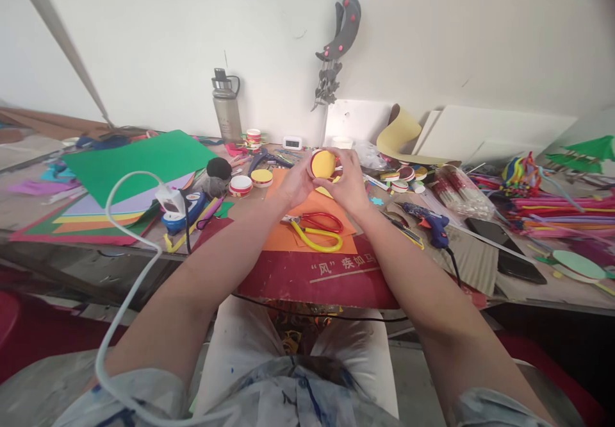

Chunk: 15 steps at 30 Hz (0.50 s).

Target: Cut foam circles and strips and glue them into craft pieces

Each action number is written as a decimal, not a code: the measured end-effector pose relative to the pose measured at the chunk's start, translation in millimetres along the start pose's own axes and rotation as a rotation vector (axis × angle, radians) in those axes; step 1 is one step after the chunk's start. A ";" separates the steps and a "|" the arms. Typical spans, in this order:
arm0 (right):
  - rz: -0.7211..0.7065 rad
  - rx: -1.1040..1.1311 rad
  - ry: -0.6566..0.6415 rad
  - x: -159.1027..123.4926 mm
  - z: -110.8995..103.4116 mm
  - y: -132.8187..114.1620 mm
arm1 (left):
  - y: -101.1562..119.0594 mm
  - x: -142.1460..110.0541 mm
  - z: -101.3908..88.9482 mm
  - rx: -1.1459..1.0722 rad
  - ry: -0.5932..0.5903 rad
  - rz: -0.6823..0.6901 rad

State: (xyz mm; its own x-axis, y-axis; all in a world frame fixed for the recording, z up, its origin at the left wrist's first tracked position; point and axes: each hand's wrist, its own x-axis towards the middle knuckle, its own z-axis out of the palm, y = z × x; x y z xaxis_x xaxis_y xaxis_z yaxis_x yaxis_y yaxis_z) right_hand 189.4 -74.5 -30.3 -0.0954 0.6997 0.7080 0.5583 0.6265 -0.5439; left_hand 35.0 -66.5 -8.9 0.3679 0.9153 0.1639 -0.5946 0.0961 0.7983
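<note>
Both hands are gripping: the left hand (300, 184) is curling around one side of a yellow drum-shaped disc (323, 165), and the right hand (352, 182) is clasping the opposite side. That disc is hanging over the middle of the desk (247, 204), tilting its yellow face toward the wearer. Here's the danger: if the fingers are pressing unevenly, that face could be slipping or denting, and a loosening grip could be dropping it toward the scissors (302, 233) lying nearer the front edge (handles one red, one yellow). As for pose, the forearms are slanting inward from both sides, the wrists are converging, and the right fingers are arching over the rim.

Farther out, orange paper (278, 241) is lying beneath the scissors, a maroon board (307, 279) is lining the front edge, a blue glue gun (435, 223) is resting to the right, and a water bottle (227, 111) is standing along the back edge.
</note>
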 end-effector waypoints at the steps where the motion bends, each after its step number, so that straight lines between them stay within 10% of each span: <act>1: 0.030 0.043 -0.001 1.3 0.3 1.0 | 0.7 1.0 -0.6 -0.006 0.042 -0.022; 8: 0.313 0.623 -0.032 8.4 -1.4 0.2 | 4.5 6.0 -11.9 0.110 0.272 -0.117; 15: 0.643 1.063 -0.062 12.1 -10.3 -0.9 | -9.2 15.3 -32.6 0.732 0.437 -0.068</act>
State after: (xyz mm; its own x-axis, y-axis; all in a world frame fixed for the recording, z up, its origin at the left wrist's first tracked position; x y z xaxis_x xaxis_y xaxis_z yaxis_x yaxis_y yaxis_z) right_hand 196.2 -70.1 -16.6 -0.1065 0.9793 0.1719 -0.4228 0.1119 -0.8993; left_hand 22.8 -40.6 -32.6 -0.0122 0.9998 -0.0161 0.0855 0.0171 0.9962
